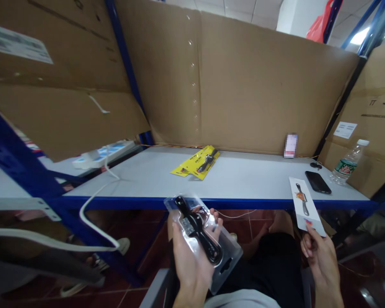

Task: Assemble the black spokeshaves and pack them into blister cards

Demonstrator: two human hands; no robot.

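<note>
My left hand (192,252) is closed around a clear plastic blister pack (226,256) with a black tool (197,229) lying in it, held below the table's front edge. My right hand (319,252) pinches the lower end of a white printed card (304,205) that shows a picture of the same kind of tool. The card stands upright, its top overlapping the blue table edge (131,201).
Yellow packaged items (197,162) lie at the back middle of the grey table (244,175). A black phone (317,182), keys (316,165) and a water bottle (348,162) sit at the right. A power strip (102,155) with a white cable (93,205) is at the left. Cardboard walls (244,81) surround the table.
</note>
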